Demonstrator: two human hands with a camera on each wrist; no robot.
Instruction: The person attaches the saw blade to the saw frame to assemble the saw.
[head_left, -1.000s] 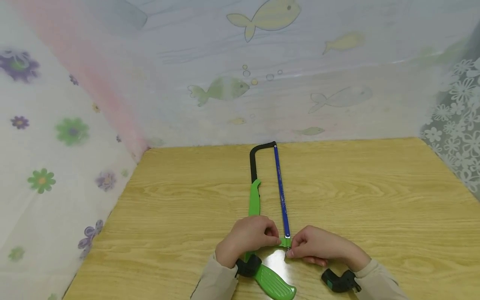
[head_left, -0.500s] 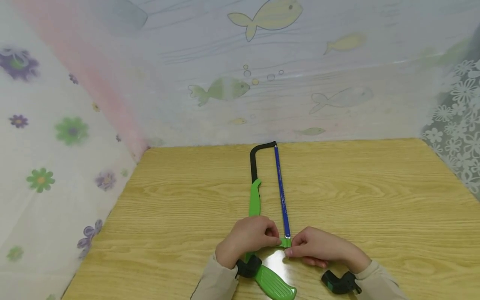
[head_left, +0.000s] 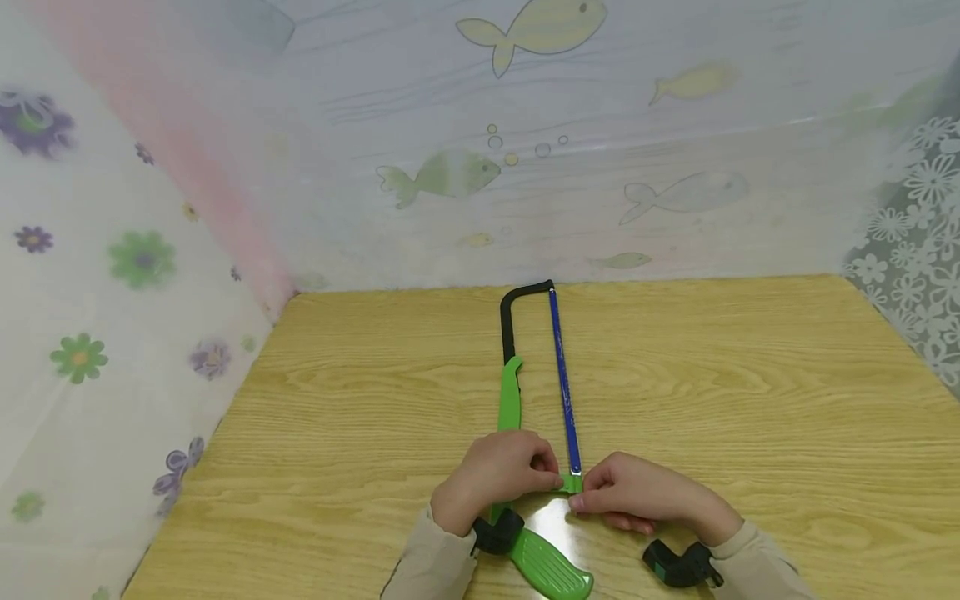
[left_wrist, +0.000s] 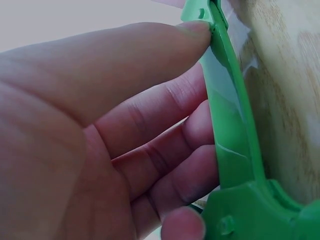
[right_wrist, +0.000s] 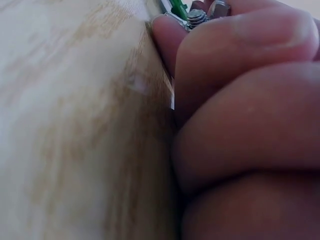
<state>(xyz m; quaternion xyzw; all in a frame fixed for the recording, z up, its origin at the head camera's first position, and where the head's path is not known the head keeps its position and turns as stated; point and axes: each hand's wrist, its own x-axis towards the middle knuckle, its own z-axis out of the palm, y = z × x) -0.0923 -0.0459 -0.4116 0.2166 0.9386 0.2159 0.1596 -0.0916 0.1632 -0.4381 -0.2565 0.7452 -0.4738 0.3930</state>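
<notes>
A hacksaw [head_left: 510,400] lies flat on the wooden table, its black bow pointing away and its ribbed green handle [head_left: 553,567] toward me. The blue blade [head_left: 565,383] runs along its right side. My left hand [head_left: 501,468] covers part of the frame; in the left wrist view its thumb and fingers hold the green crosspiece [left_wrist: 232,155]. At the blade's near end, my right hand [head_left: 648,493] pinches a metal wing nut [right_wrist: 220,9]. A threaded screw end [right_wrist: 197,18] shows beside it in the right wrist view. In the head view, fingers hide the nut.
Behind the table [head_left: 360,400] stands a wall covering [head_left: 420,242] printed with fish. A flowered sheet [head_left: 82,467] borders the left side, a lace-like floral one [head_left: 930,250] the right. Black wrist devices [head_left: 678,562] sit at both cuffs.
My right fingers have shifted slightly around the wing nut, and its metal no longer shows in the head view. The left hand and the hacksaw stay in place.
</notes>
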